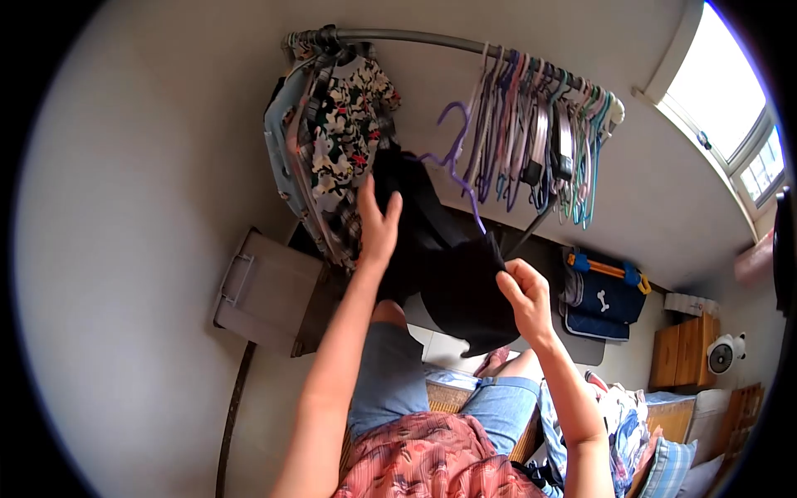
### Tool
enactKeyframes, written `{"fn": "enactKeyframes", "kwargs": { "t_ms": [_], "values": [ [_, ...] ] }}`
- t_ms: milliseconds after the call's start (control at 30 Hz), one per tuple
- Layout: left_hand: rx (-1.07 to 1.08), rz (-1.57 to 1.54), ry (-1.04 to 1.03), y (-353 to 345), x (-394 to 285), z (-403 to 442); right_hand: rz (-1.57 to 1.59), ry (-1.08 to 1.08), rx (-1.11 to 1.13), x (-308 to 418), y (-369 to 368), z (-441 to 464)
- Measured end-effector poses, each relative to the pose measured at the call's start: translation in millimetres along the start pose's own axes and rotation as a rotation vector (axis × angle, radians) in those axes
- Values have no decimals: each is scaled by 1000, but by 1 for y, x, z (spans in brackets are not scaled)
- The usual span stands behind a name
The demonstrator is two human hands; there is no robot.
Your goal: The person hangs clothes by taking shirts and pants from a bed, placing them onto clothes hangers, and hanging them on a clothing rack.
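A black garment (465, 286) hangs in front of me, partly on a purple hanger (455, 158) whose hook points up and whose right arm reaches the garment's right shoulder. My right hand (528, 300) pinches the garment's right edge near the hanger's end. My left hand (379, 222) is at the garment's left side, thumb and fingers apart; it seems to hold nothing. Just behind my left hand is a floral shirt (344, 124) on the rack.
A metal rail (415, 36) carries clothes at left and several empty hangers (540, 124) at right. A grey storage box (270, 286) stands at left. Clothes (610, 423) are piled at lower right, near a wooden cabinet (685, 353) and a small fan (722, 357).
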State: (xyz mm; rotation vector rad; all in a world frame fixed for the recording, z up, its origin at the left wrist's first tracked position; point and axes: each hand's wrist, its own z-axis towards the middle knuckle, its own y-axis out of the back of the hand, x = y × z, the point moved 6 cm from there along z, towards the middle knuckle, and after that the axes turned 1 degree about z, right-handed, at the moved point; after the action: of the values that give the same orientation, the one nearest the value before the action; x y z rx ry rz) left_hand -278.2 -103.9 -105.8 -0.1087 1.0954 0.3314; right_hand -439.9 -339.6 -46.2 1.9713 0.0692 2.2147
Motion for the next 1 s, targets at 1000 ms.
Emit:
{"fn": "enactKeyframes", "kwargs": {
  "t_ms": [1000],
  "values": [
    [360, -240, 176, -41, -8, 96, -153, 186, -265, -32, -130, 197]
  ]
}}
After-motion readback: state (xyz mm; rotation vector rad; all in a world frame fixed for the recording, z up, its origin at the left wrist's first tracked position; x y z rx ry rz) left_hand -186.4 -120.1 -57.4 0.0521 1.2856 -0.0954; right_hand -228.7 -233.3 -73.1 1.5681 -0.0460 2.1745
